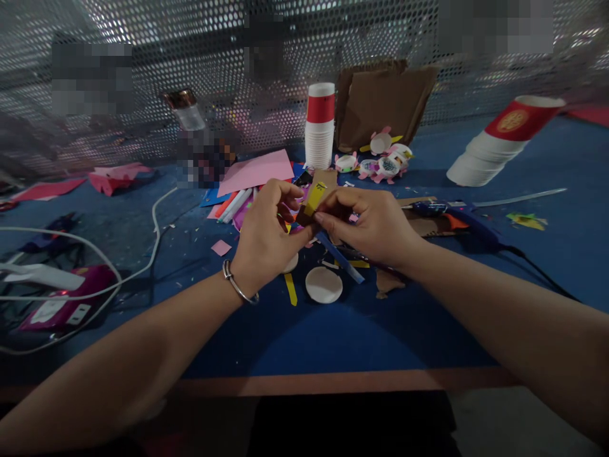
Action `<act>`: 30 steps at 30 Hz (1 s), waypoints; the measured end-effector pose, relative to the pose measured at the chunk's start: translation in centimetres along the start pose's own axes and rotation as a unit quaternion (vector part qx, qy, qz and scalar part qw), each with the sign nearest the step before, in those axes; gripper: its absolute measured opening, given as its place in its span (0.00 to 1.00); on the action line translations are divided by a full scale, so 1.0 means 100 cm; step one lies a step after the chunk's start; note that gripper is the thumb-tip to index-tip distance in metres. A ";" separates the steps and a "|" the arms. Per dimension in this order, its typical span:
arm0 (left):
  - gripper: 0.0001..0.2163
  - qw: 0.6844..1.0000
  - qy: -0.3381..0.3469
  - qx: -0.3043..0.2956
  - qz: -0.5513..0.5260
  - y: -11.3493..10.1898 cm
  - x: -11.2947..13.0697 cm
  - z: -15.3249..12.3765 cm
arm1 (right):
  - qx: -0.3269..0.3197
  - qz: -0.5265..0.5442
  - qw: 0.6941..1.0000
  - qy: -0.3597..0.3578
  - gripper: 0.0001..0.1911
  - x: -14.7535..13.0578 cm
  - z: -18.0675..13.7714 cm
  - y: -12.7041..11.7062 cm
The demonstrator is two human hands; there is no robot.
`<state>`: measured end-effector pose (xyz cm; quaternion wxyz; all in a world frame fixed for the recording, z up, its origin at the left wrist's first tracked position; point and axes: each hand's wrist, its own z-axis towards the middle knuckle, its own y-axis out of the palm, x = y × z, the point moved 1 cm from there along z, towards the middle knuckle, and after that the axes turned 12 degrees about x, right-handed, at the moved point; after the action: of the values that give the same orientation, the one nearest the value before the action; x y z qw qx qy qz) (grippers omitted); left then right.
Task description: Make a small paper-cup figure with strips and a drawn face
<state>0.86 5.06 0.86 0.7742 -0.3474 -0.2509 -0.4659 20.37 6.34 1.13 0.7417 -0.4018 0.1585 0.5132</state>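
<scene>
Both hands met at the centre of the frame, just above the blue worktop (333, 336). The left hand (266, 238), with a bracelet (238, 284) on its wrist, had its fingers closed in a pinch on a small cardboard piece (324, 183) that bore a yellow strip (314, 198). The right hand (375, 225) pinched the same piece from the other side, its fingers curled tight. A blue strip (341, 259) slanted out under the right hand; whether the fingers held it could not be told. Below the hands lay a white disc (323, 284) and a yellow scrap (290, 289). A glue gun (457, 212) lay at right of centre. A cup stack (320, 127) stood at upper centre, beside pink paper (257, 171).
</scene>
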 end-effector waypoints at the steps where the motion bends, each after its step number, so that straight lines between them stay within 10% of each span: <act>1: 0.19 1.000 -0.007 -0.007 -0.010 0.001 -0.001 0.000 | -0.002 0.000 1.000 -0.004 0.09 0.000 -0.001 0.000; 11: 0.25 0.990 -0.055 -0.020 -0.128 -0.001 -0.004 0.000 | 0.003 0.003 1.000 -0.017 0.11 -0.001 -0.001 -0.001; 30: 0.31 0.987 -0.051 -0.007 -0.150 -0.005 -0.005 0.003 | -0.045 0.275 0.931 0.235 0.23 0.008 0.003 0.002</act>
<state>0.19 5.38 0.88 0.6792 -0.3339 -0.3361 -0.5606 20.44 7.14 0.74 0.4945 -0.4844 0.4090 0.5946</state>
